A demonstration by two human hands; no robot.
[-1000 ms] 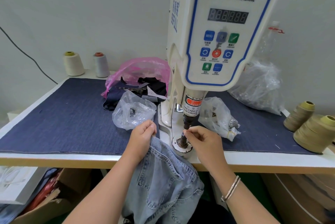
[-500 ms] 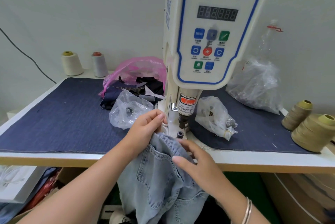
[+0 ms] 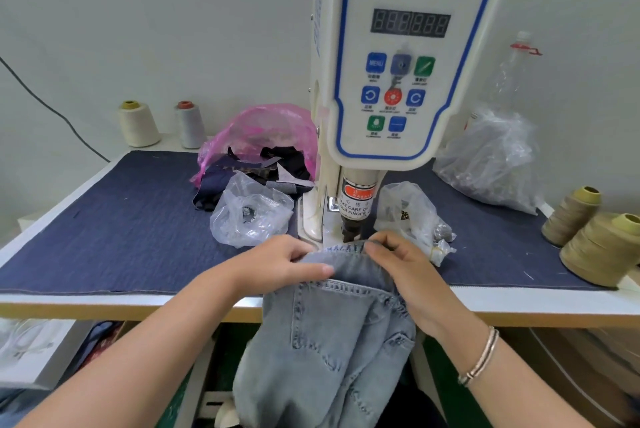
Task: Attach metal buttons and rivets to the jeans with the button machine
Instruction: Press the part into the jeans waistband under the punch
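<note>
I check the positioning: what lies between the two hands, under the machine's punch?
In the head view, the jeans waistband edge lies between the left hand and right hand, beneath the punch.

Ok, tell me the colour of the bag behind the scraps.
Translucent pink bag, clearest in the head view.

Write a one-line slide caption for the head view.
Both hands, left hand and right hand, hold the light-blue jeans waistband under the servo button machine punch.
</note>
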